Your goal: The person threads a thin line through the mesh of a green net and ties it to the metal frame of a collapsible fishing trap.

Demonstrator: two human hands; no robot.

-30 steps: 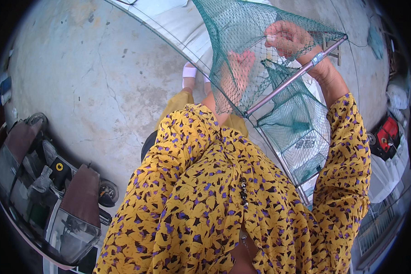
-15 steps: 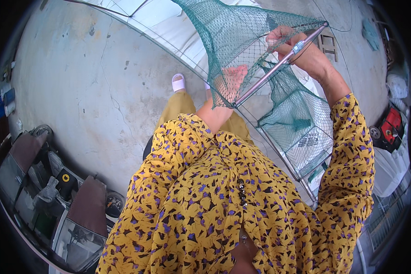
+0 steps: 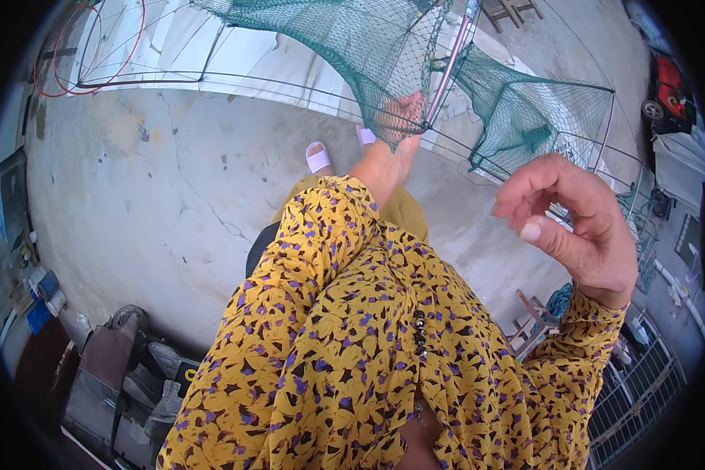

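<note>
A green net cage (image 3: 525, 110) on a thin wire frame stretches across the concrete floor ahead of me. My left hand (image 3: 401, 119) reaches forward into it and shows through the mesh, closed on the netting where a pale rod (image 3: 451, 63) meets the frame. My right hand (image 3: 576, 223) is lifted clear of the net at the right, fingers loosely curled and apart, with nothing in it. My yellow patterned sleeves fill the lower part of the view.
My feet in white sandals (image 3: 318, 157) stand on the cracked concrete (image 3: 149, 204). A white sheet (image 3: 243, 55) lies under the frames, with a red hose (image 3: 55, 47) at top left. Dark boxes and scrap (image 3: 110, 376) sit at lower left, a metal grille (image 3: 634, 392) at lower right.
My right hand has let go of the rod and net and drawn back toward me. The view has tilted up, and my left hand stays in the mesh.
</note>
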